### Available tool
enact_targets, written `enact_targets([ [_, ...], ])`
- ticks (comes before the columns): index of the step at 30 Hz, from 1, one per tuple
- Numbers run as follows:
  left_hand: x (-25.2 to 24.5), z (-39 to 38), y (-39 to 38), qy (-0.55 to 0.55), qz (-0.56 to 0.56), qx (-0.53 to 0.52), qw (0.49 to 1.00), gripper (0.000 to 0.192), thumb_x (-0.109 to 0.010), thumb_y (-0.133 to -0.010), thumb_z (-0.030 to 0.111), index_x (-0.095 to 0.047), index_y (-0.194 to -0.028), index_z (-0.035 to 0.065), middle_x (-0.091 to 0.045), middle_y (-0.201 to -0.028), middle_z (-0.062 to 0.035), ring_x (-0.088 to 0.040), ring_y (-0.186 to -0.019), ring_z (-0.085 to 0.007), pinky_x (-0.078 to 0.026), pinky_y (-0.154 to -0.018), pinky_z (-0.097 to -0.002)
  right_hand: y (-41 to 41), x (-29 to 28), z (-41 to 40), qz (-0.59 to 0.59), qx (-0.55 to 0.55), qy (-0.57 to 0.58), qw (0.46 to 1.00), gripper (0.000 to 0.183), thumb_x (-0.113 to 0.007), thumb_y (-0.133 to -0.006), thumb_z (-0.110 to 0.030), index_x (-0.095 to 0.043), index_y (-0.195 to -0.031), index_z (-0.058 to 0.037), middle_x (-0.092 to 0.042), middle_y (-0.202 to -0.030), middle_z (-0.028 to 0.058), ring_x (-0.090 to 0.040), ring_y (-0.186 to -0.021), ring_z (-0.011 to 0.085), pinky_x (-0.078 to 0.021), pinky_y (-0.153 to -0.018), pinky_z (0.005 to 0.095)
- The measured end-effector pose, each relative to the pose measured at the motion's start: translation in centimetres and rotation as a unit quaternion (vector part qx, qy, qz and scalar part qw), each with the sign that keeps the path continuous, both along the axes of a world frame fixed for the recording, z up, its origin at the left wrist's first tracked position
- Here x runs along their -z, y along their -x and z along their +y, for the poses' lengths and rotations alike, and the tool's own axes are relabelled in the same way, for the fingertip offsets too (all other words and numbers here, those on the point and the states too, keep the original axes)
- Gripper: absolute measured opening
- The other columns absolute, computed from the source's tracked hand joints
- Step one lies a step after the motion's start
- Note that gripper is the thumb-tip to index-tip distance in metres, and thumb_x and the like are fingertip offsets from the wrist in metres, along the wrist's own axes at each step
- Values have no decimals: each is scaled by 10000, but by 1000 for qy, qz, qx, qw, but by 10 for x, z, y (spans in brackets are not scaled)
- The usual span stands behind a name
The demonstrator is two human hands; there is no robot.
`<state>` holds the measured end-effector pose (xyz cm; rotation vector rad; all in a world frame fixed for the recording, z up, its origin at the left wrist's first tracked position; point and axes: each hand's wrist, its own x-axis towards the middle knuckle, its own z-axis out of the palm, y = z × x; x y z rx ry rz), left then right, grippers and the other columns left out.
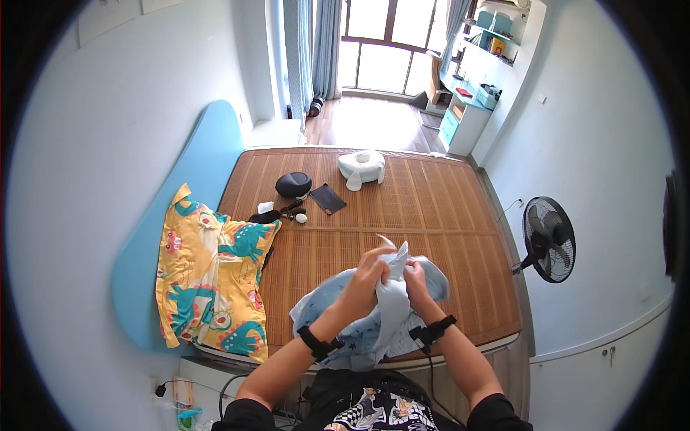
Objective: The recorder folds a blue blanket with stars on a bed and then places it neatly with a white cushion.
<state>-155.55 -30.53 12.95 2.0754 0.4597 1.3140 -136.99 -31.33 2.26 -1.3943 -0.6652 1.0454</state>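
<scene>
A light blue fabric piece (396, 301) with a darker, star-patterned side is bunched up at the near edge of the bed. My left hand (371, 275) pinches a raised fold of it, fingers bent at the top. Close beside, on the right, my right hand (415, 280) grips the same fold. Part of the fabric hangs down between my forearms, and the rest spreads over the bamboo mat (453, 264). Whether it is a cover or a garment cannot be made out.
Yellow dinosaur-print pillows (215, 280) lie by the blue headboard (178, 178). A black case (294, 185), a tablet (328, 199), small items and a white-and-blue cushion (362, 166) rest farther back. A black fan (549, 240) stands right of the bed.
</scene>
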Motion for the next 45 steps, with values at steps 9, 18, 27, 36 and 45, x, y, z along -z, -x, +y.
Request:
enact_targets([
  [9,55,-84,-43,76,120,81,987,346,-731,-584,51,-464,-803,26,-425,-1158,-193,-449,-1077,-368,-405,-906,-407,-29,-4,-116,226,-255,176,923,195,-499,-861,-177,-579,-978,-42,-597,-873,34,-586,-733,116,-480,-614,273],
  [18,50,-34,-104,94,165,59,980,726,-810,-560,97,-485,-1208,139,-480,-1202,-147,-538,-1029,-250,-459,-873,-352,-95,-54,-113,217,-175,93,956,104,-523,-783,-170,-540,-857,-99,-517,-782,-18,-511,-723,73,-403,-655,216],
  [27,61,-38,-184,210,218,34,953,270,-719,-683,68,-606,-926,40,-582,-653,-35,-507,-590,-99,-413,-545,-259,-183,-47,-133,89,-284,50,953,123,-579,-775,-167,-515,-698,-93,-437,-654,-69,-405,-613,36,-323,-571,201],
  [36,67,31,-246,377,142,124,907,138,-651,-767,24,-642,-904,40,-514,-1220,-104,-469,-1136,-169,-393,-937,-320,-250,-43,-128,80,-294,-78,949,109,-594,-642,-111,-588,-587,-17,-540,-628,-24,-467,-608,67,-358,-607,214],
  [45,-10,-4,-319,357,273,396,801,145,-670,-713,-29,-631,-848,6,-420,-1364,-153,-486,-1132,-184,-400,-928,-314,-327,-30,-158,253,-167,-64,951,216,-527,-611,6,-629,-802,15,-608,-763,29,-556,-763,115,-430,-644,214],
])
